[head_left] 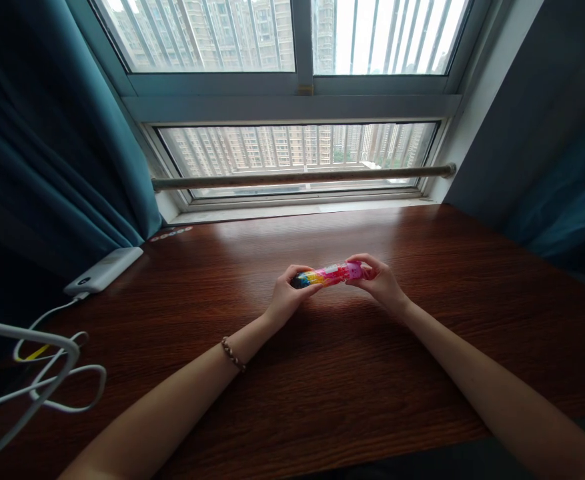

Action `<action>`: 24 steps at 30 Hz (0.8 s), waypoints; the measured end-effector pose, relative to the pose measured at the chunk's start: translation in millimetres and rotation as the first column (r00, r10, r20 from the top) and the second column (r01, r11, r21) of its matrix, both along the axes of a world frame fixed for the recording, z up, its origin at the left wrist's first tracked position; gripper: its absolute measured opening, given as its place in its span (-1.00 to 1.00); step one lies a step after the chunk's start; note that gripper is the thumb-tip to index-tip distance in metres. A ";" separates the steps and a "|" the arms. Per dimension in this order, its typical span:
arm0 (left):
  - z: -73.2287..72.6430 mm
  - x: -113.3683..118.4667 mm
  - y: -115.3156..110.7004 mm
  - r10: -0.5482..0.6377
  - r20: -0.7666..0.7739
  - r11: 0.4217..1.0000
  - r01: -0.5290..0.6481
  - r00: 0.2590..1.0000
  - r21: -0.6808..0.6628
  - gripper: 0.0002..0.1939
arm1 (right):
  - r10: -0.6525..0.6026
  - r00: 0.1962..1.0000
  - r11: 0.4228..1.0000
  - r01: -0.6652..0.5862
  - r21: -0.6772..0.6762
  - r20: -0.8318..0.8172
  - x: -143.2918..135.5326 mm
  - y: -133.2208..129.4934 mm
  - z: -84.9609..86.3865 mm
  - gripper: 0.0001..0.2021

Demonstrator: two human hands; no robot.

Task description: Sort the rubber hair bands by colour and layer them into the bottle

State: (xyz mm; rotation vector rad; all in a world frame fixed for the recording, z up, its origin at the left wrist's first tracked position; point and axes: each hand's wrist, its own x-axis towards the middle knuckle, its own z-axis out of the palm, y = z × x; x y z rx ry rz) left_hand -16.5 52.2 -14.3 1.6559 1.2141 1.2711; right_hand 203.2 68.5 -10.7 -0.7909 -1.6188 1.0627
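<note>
A slim, clear tube with multicoloured contents [328, 275] lies sideways between my two hands, over the middle of the brown wooden table [352, 380]. Its left end is dark and blue, the middle yellow and red, and the right end has a pink cap. My left hand [288, 293] is closed round the dark end, thumb in front and fingers behind. At the other end my right hand [376, 280] pinches the pink cap between thumb and fingers. A braided bracelet [233, 354] circles my left wrist.
A white power bank or adapter [105, 271] with looped white cables [67, 360] sits at the table's left. Blue curtains [67, 133] hang on the left. Behind the table are a window and a horizontal rail [302, 178].
</note>
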 end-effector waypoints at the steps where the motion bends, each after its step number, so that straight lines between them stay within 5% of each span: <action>1: -0.8 -0.2 0.3 0.000 -0.008 1.000 0.000 1.000 -0.005 -0.63 | -0.042 0.998 0.996 0.038 0.076 0.041 0.1 -1.3 1.7 -0.64; 5: -1.9 -0.9 0.1 0.007 -0.051 1.000 -0.006 0.999 0.011 -0.66 | -0.174 0.973 0.947 0.123 0.297 0.150 2.0 -4.7 6.9 -0.71; 9: -0.5 1.3 -3.6 -0.034 -0.117 0.979 0.057 0.993 0.198 -0.64 | -0.053 0.965 0.998 0.046 0.031 0.256 5.7 -3.8 2.8 -0.62; 13: -1.8 3.7 -5.2 -0.025 -0.147 0.945 0.071 0.989 0.320 -0.62 | 0.151 0.967 0.948 -0.082 -0.308 0.206 7.2 -0.8 3.7 -0.30; 18: -5.5 0.8 -1.3 0.059 -0.110 0.951 -0.022 0.992 0.307 -0.63 | 0.035 0.998 0.969 -0.019 -0.247 0.060 9.2 4.5 16.2 -0.33; 24: -7.5 1.4 -1.0 0.053 -0.107 0.954 -0.018 0.993 0.300 -0.63 | -0.089 0.988 0.963 0.117 -0.242 0.125 11.3 7.4 4.6 -0.52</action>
